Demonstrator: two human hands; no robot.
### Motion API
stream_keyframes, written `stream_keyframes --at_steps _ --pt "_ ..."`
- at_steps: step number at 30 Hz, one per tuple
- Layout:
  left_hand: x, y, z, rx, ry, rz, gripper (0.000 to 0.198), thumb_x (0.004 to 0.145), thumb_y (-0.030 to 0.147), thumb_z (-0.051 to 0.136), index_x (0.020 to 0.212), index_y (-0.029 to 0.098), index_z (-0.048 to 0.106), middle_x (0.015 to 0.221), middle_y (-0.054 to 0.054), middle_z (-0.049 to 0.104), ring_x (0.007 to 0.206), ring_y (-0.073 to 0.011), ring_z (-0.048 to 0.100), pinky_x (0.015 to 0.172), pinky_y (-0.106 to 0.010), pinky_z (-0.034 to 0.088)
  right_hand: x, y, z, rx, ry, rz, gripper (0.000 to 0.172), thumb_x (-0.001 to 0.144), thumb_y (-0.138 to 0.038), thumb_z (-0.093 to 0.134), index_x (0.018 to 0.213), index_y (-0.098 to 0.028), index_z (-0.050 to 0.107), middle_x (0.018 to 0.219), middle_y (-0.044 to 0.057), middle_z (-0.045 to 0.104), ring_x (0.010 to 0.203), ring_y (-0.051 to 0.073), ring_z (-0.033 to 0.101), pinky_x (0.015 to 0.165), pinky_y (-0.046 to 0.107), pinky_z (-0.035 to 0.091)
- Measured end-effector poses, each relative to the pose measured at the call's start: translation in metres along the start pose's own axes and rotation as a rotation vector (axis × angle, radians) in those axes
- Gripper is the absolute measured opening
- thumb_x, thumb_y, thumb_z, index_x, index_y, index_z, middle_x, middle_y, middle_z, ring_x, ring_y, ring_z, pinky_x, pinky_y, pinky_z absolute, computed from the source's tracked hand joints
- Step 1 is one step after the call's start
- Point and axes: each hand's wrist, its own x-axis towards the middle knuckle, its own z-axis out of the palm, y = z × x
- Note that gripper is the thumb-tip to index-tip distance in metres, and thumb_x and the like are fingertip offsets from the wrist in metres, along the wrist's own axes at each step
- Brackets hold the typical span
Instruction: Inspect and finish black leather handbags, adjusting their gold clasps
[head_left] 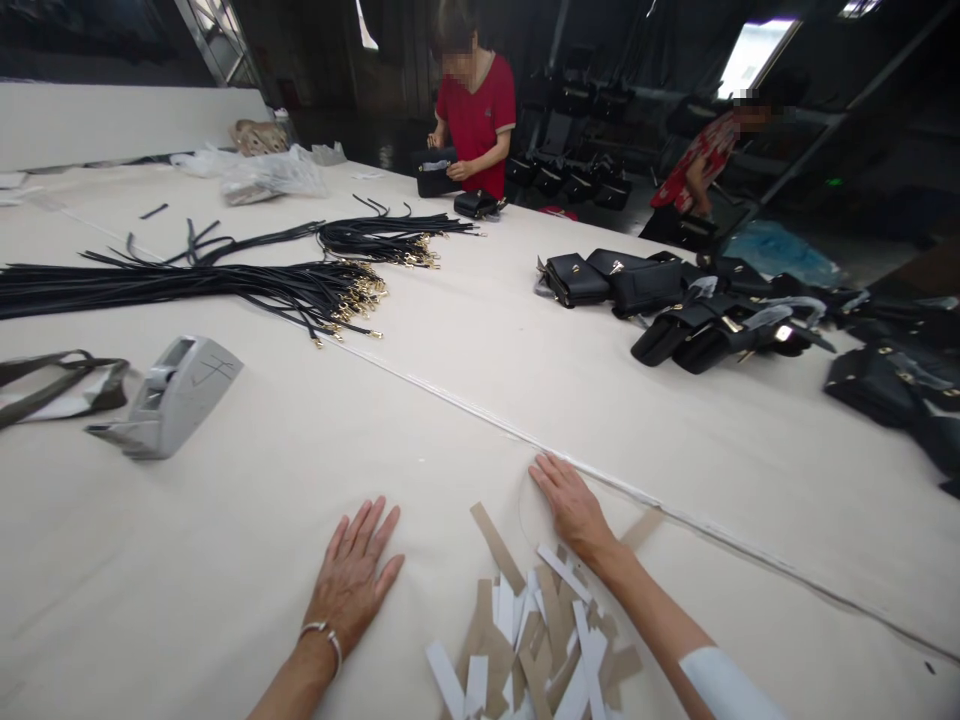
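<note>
My left hand (354, 572) lies flat on the pale table (247, 540), its fingers a little apart and nothing in it. A silvery bracelet (324, 636) is round that wrist. To the right, my right hand (571, 505) rests on the table with its fingers stretched out, beside the seam (480, 412) that crosses the surface. I see nothing held in it. Between my forearms sits a loose pile of brown and white paper strips (536, 640). One brown strip (643, 528) lies partly behind my right wrist.
A grey tape dispenser (184, 395) stands at left. Beyond it lie black straps (225, 285) with gold clasps. Several black bags (645, 285) are heaped at right. Across the table a person in red (480, 110) handles a black bag (436, 178); another person (701, 165) bends at right.
</note>
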Motion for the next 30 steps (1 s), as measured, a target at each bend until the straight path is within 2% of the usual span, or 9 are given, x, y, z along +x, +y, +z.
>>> stream_keyframes --at_steps 2,4,7,11,17,21,25,27,30 --pt "0.000 0.000 0.000 -0.013 0.004 0.000 0.059 0.095 0.042 0.042 0.150 0.022 0.034 0.152 -0.007 0.042 0.140 -0.0253 0.038 0.121 -0.042 0.011 0.011 0.004 -0.004 -0.068 -0.017 0.053 0.052 0.083 0.001 0.037 0.126 -0.020 0.058 0.136 0.010 0.057 0.128 0.023 0.048 0.106 0.042 0.043" --pt "0.001 -0.001 -0.001 -0.030 0.008 -0.003 0.059 0.095 0.041 0.043 0.150 0.022 0.035 0.152 -0.007 0.042 0.140 -0.0255 0.038 0.121 -0.042 0.012 0.017 0.008 -0.008 -0.141 -0.029 0.140 0.039 0.086 -0.004 0.041 0.118 -0.015 0.059 0.119 0.014 0.063 0.113 0.026 0.054 0.096 0.043 0.047" --pt "0.001 0.000 -0.001 -0.038 0.012 -0.003 0.060 0.094 0.040 0.044 0.150 0.021 0.035 0.152 -0.008 0.041 0.140 -0.0260 0.038 0.121 -0.041 0.010 0.022 0.010 -0.011 -0.226 -0.076 0.233 0.022 0.088 -0.008 0.047 0.105 -0.013 0.059 0.097 0.009 0.063 0.095 0.023 0.057 0.086 0.040 0.050" --pt "0.001 0.001 -0.001 -0.038 0.017 0.009 0.062 0.095 0.040 0.044 0.152 0.020 0.031 0.153 -0.009 0.041 0.139 -0.0269 0.039 0.121 -0.042 0.009 0.030 0.008 -0.015 -0.266 -0.149 0.249 0.010 0.091 -0.017 0.054 0.100 -0.016 0.059 0.096 0.004 0.060 0.090 0.018 0.057 0.079 0.035 0.050" --pt "0.001 0.000 0.004 -0.081 0.042 -0.002 0.063 0.096 0.041 0.040 0.154 0.023 0.022 0.153 -0.009 0.040 0.140 -0.0274 0.038 0.121 -0.044 0.011 0.035 0.017 -0.038 -0.219 -0.145 0.227 0.012 0.091 -0.015 0.053 0.102 -0.016 0.059 0.106 0.004 0.061 0.098 0.018 0.057 0.078 0.033 0.052" --pt "0.001 0.000 0.005 -0.102 0.050 -0.007 0.065 0.096 0.041 0.039 0.155 0.025 0.017 0.154 -0.008 0.039 0.140 -0.0278 0.037 0.120 -0.045 0.014 0.012 0.014 -0.036 -0.142 -0.092 0.253 0.023 0.087 -0.004 0.048 0.102 -0.015 0.061 0.104 0.005 0.064 0.095 0.017 0.060 0.083 0.033 0.052" --pt "0.001 0.000 0.004 -0.107 0.054 -0.010 0.065 0.097 0.040 0.038 0.155 0.026 0.016 0.154 -0.008 0.038 0.140 -0.0278 0.038 0.120 -0.046 0.015 -0.035 0.004 -0.027 -0.071 -0.085 0.246 0.042 0.075 0.004 0.035 0.092 -0.020 0.065 0.090 0.003 0.068 0.085 0.015 0.064 0.079 0.028 0.053" --pt "0.000 0.000 0.004 -0.116 0.053 -0.013 0.063 0.097 0.041 0.038 0.155 0.026 0.017 0.154 -0.008 0.039 0.140 -0.0276 0.038 0.120 -0.046 0.016 -0.058 0.010 -0.028 -0.069 -0.077 0.228 0.047 0.074 0.003 0.033 0.097 -0.022 0.066 0.098 0.004 0.069 0.093 0.017 0.064 0.084 0.031 0.053" --pt "-0.001 0.000 0.006 -0.137 0.042 -0.027 0.061 0.097 0.042 0.037 0.154 0.025 0.023 0.154 -0.008 0.039 0.140 -0.0279 0.038 0.120 -0.047 0.017 -0.085 0.034 -0.038 -0.122 -0.077 0.216 0.058 0.073 0.005 0.033 0.116 -0.019 0.062 0.124 0.010 0.064 0.115 0.023 0.057 0.096 0.041 0.049"
